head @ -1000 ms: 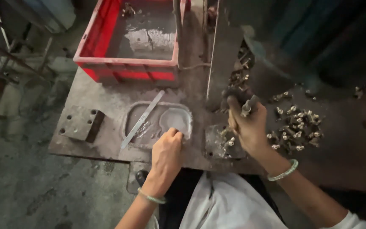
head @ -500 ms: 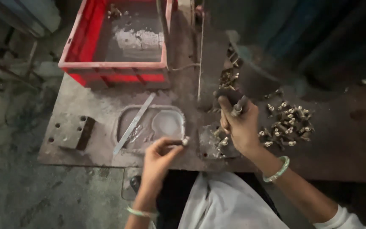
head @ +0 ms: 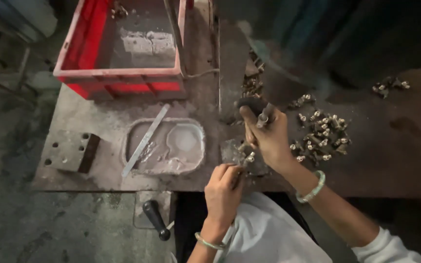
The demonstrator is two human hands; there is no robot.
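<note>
You sit at a grimy metal workbench [head: 98, 117], both bare hands busy near its front edge. Your right hand [head: 269, 139] reaches forward over the bench, fingers closed around a small dark knob-like part [head: 251, 103], with a short metal piece [head: 265, 117] poking up between the fingers. Your left hand [head: 224, 191] sits nearer to you, at the bench's near edge, its fingertips pinched together on a small metal fitting [head: 237, 176] that is mostly hidden by the fingers. Between the two hands a small metal block [head: 231, 148] holds a few fittings [head: 247, 155] of the same kind, just under your right palm.

To the right of your right hand, a loose heap of small metal fittings [head: 320, 136] spreads across the bench, near the wrist but not touching it. A smaller cluster [head: 391, 86] lies far off to the right. More pieces [head: 252, 85] are piled just beyond your right hand, at the foot of a dark machine [head: 317, 44] that fills the far right.

Left of your hands, a shallow metal tray [head: 164, 146] holds a pale puddle, and a flat metal strip [head: 145, 140] rests slanted across its left side. Farther left lies a steel block with drilled holes [head: 69, 151]. A red plastic crate [head: 118, 80] stands at the far left of the bench. Below the bench's near edge, a black handle [head: 156, 219] hangs beside your lap. Each wrist wears a pale green bangle [head: 313, 189].
</note>
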